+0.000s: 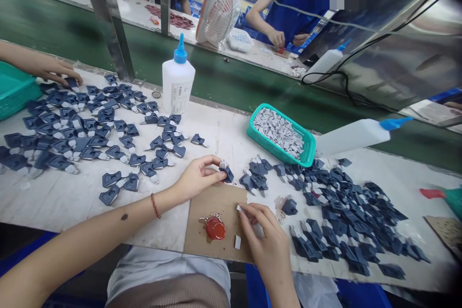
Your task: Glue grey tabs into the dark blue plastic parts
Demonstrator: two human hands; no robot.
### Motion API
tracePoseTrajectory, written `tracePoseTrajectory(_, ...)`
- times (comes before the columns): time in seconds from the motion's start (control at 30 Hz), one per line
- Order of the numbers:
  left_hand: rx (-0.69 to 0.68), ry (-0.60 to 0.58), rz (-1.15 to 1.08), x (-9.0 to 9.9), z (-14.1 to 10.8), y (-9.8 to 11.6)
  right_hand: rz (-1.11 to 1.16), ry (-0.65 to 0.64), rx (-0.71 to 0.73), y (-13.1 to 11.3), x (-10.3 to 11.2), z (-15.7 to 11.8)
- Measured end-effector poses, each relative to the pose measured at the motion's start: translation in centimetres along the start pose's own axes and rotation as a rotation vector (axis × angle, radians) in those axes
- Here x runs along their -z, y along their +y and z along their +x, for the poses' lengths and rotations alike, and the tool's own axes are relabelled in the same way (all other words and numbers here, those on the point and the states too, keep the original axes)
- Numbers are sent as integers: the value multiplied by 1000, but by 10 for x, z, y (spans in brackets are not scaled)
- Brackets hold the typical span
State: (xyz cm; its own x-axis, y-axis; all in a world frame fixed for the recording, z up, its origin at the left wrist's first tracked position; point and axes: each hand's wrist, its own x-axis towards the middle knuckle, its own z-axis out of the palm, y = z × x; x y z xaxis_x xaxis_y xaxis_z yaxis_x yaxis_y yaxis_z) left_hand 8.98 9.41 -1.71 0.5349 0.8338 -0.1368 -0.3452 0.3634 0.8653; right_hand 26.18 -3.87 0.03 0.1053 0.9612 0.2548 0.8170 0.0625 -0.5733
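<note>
My left hand point(202, 174) pinches a dark blue plastic part point(227, 173) with a pale tip, just above the back edge of a cardboard sheet point(195, 202). Between the thumb and fingertips of my right hand point(265, 228) is a small white piece point(239, 208), over the sheet's right side. On the cardboard sit a red cap-like dish point(215, 228) with orange-red contents and another small white piece point(237, 242). A pile of similar blue parts point(342, 221) spreads to the right, and a second pile point(83, 125) lies to the left.
A green basket point(309, 147) of small pale pieces stands at the back, between a white blue-capped bottle point(178, 82) and a tilted one point(353, 137). A co-worker's hand point(59, 70) touches a blue part at far left. Other people work beyond the green divider point(144, 53).
</note>
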Motion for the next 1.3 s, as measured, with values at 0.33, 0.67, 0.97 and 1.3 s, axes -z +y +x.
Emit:
tracePoseTrajectory(0.33,-33,-20,178,-8,-10,-2,45,-101,191,-47,13,-13)
tracePoseTrajectory(0.67,-45,-21,206,-9,-12,-2,25,-148,221,-47,6,-14)
tracePoseTrajectory(0.97,-23,-57,157,-10,-13,-2,19,-188,217,-43,7,-17)
tracePoseTrajectory(1.3,15,-110,153,-14,-15,-3,331,-144,-37,-35,7,-10)
